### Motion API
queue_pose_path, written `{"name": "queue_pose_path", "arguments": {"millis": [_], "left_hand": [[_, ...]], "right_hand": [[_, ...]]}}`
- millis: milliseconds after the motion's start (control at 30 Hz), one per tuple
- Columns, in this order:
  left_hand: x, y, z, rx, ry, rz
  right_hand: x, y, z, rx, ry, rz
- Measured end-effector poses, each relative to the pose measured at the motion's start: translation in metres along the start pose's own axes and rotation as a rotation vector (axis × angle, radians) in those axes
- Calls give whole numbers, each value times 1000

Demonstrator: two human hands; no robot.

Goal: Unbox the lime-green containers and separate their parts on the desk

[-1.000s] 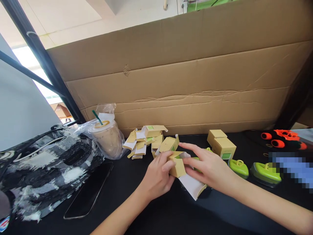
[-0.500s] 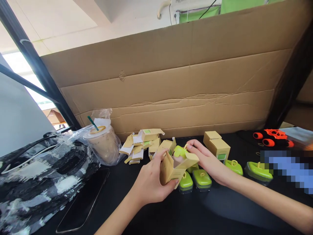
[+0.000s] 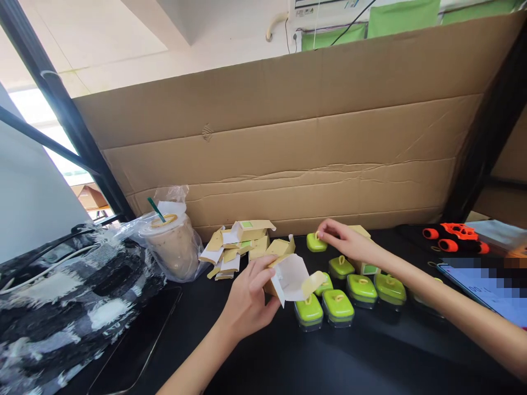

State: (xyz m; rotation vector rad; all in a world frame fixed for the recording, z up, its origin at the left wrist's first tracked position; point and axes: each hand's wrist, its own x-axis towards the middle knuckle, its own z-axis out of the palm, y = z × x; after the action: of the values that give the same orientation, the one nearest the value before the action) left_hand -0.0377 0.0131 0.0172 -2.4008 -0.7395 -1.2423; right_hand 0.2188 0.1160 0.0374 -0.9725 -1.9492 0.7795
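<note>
**Fingertip grip in close quarters**

A cup (image 3: 173, 249) stands left of piled boxes (image 3: 234, 249). The left hand (image 3: 252, 293) pinches an open box (image 3: 292, 277), its mouth turned right; squeezing harder could crumple its thin walls. Right of it, a green case (image 3: 317, 243) is pinched by its loop in the right hand (image 3: 348, 241); whether it touches the bench (image 3: 263, 362) I cannot tell. A slip on that small loop could drop it, and a low sweep could topple the other cases (image 3: 338, 307).

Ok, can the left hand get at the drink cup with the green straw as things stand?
Probably not cleanly: the left hand is busy holding an open carton. Otherwise, the way to the near side of the drink cup looks fairly free, though a clear plastic bag surrounds it.
</note>
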Motion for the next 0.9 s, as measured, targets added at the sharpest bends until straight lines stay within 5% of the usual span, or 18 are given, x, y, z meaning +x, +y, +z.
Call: {"name": "queue_pose_path", "arguments": {"millis": [300, 433, 667, 900], "left_hand": [[-2, -4, -1, 118, -6, 70], [-2, -5, 0, 110, 4, 31], [3, 4, 1, 158, -14, 52], [6, 12, -2, 202, -35, 88]], "right_hand": [[4, 20, 1, -464, -274, -87], [-5, -6, 2, -494, -240, -207], [-32, -62, 8, -469, -206, -701], [-52, -79, 34, -665, -383, -623]]}}
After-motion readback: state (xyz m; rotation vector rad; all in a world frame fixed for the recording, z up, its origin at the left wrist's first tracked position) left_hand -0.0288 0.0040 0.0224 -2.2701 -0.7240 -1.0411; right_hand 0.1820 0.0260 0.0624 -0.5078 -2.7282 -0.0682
